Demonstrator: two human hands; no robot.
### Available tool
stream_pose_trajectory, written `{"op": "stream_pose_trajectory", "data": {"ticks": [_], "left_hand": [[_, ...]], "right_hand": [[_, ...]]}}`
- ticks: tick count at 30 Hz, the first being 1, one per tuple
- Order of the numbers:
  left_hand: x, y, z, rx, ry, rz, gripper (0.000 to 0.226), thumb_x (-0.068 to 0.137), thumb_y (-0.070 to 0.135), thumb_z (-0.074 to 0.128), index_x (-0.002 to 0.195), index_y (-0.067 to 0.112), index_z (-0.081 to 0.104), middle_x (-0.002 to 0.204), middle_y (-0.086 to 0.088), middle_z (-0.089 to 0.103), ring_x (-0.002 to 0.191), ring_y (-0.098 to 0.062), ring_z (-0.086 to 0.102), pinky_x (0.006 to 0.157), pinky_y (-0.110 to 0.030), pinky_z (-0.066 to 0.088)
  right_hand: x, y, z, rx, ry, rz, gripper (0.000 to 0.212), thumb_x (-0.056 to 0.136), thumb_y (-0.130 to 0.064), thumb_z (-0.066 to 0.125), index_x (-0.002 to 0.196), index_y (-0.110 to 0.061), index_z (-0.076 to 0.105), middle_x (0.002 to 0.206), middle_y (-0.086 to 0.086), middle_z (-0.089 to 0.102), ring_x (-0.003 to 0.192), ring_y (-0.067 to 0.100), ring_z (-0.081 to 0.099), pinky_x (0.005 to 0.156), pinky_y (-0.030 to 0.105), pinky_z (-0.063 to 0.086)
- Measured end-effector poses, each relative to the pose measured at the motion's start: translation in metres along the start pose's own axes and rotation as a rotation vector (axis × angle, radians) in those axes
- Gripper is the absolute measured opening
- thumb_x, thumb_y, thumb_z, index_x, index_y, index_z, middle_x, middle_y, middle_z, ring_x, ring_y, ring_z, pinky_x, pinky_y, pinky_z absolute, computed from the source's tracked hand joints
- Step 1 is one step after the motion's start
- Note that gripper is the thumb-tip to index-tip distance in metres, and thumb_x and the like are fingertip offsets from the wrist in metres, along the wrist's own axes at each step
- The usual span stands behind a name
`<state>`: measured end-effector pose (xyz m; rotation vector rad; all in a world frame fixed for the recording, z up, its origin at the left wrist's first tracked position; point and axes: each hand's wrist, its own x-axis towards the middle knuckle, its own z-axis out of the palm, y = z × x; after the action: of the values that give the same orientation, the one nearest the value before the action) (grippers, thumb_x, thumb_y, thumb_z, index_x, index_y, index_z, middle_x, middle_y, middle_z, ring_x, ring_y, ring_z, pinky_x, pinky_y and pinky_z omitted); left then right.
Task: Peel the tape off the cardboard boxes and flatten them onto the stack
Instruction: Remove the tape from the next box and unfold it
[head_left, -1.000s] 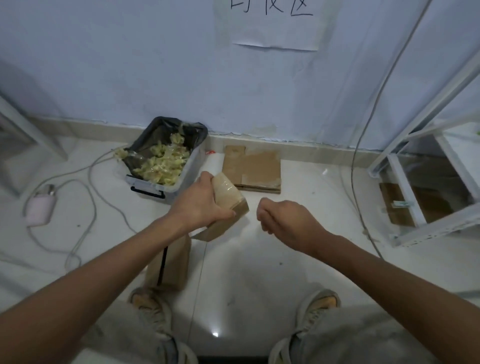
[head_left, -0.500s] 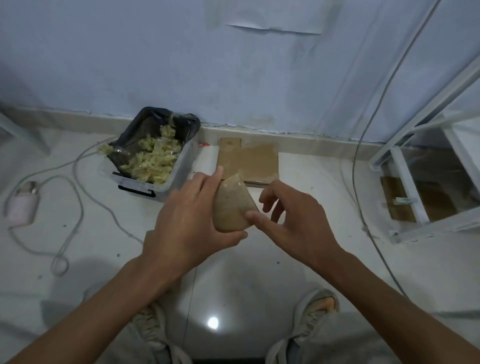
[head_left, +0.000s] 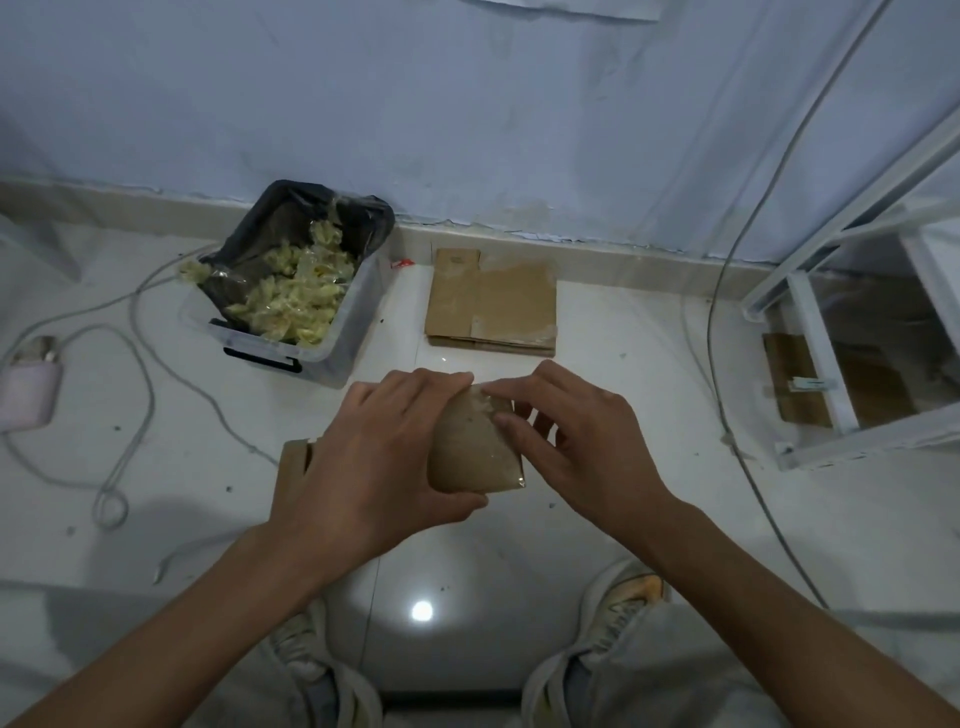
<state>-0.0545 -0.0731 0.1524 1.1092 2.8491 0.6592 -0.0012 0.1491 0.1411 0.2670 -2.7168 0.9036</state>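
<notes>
Fingers (head_left: 511, 422) pick box (head_left: 475, 452) top (long axis upright-ish).

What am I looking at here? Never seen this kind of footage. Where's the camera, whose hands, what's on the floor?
There is no robot. The camera is worn on a person's head and looks down past their arms at a white floor; their shoes show at the bottom edge.

The left hand grips a small taped cardboard box. The right hand has its fingers at the box's top corner, where the tape looks loose, probably starting to peel it.

On the floor by the wall: a stack of flattened boxes and a bin lined with a black bag, holding crumpled yellowish scraps, likely peeled tape. A cable and a pink device lie on the left, a white frame on the right.
</notes>
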Motion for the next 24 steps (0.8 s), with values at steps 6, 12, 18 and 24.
{"op": "stream_pose_trajectory", "data": {"ticks": [6, 12, 18, 24], "left_hand": [[0.000, -0.005, 0.000, 0.015, -0.058, 0.015, 0.098, 0.064, 0.081, 0.060, 0.144, 0.027, 0.046, 0.133, 0.006, 0.060, 0.114, -0.014, 0.055, 0.094, -0.034, 0.040], [-0.001, -0.010, 0.003, 0.089, -0.097, 0.089, 0.097, 0.062, 0.077, 0.064, 0.143, 0.026, 0.047, 0.131, 0.006, 0.062, 0.112, -0.016, 0.059, 0.094, -0.037, 0.045], [-0.002, -0.011, 0.008, 0.147, -0.116, 0.128, 0.103, 0.056, 0.072, 0.082, 0.141, 0.026, 0.047, 0.129, 0.004, 0.065, 0.108, -0.019, 0.064, 0.092, -0.041, 0.050], [0.003, -0.020, -0.004, 0.057, -0.211, 0.160, 0.099, 0.059, 0.077, 0.073, 0.144, 0.032, 0.046, 0.132, 0.011, 0.060, 0.111, -0.007, 0.051, 0.088, -0.029, 0.038]], "right_hand": [[0.000, 0.001, 0.000, 0.021, -0.052, -0.015, 0.009, 0.104, -0.034, 0.061, 0.111, -0.030, 0.065, 0.094, -0.017, 0.062, 0.070, 0.006, 0.061, 0.060, 0.035, 0.056], [0.004, 0.001, -0.005, 0.078, -0.307, 0.069, 0.008, 0.107, -0.029, 0.055, 0.111, -0.033, 0.049, 0.073, -0.010, 0.063, 0.062, 0.010, 0.063, 0.062, 0.042, 0.057], [0.002, 0.004, -0.003, 0.060, -0.389, 0.055, 0.003, 0.110, -0.026, 0.047, 0.109, -0.029, 0.049, 0.072, -0.012, 0.063, 0.063, 0.010, 0.064, 0.063, 0.041, 0.058], [0.005, 0.009, -0.012, 0.261, -0.487, 0.084, 0.013, 0.110, -0.015, 0.048, 0.104, -0.025, 0.052, 0.072, -0.006, 0.067, 0.069, 0.015, 0.068, 0.061, 0.026, 0.052]]}}
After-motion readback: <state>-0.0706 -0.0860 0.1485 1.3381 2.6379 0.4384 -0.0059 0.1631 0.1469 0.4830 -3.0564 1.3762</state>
